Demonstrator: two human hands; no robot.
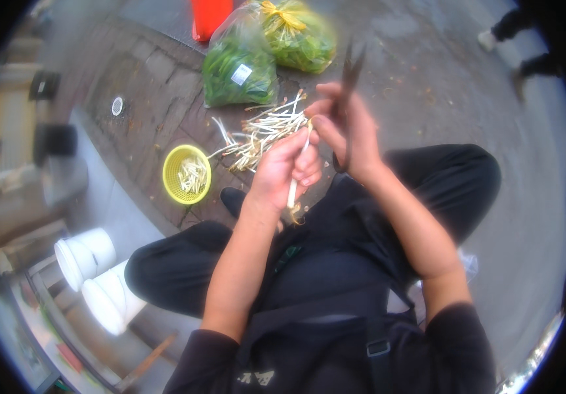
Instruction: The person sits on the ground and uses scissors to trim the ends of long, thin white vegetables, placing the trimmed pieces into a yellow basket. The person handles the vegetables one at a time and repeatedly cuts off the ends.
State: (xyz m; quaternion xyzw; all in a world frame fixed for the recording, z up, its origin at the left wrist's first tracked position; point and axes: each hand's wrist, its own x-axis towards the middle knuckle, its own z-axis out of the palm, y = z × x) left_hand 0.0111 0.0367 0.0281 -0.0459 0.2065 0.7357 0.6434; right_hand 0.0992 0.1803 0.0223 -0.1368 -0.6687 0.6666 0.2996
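My left hand (285,170) is closed around a long white vegetable stalk (292,191), whose lower end has thin brown strands. A pair of dark scissors (347,93) hangs in my right hand (356,130), blades pointing up and slightly apart. The thumb and fingers of that same hand touch the yellowish tip (310,124) of the stalk. Beyond my left hand, a loose pile of white stalks (268,128) with brownish ends lies on the paving. Short cut pieces (193,175) sit inside a yellow plastic mesh basket (165,180) to the left of the pile.
Two plastic bags of green leaves (241,74) (302,47) stand behind the pile, near a red container (211,19). White buckets (86,253) (110,298) are at my left. A small round drain cover (117,106) marks the paving. Another person's legs (514,27) appear at upper right.
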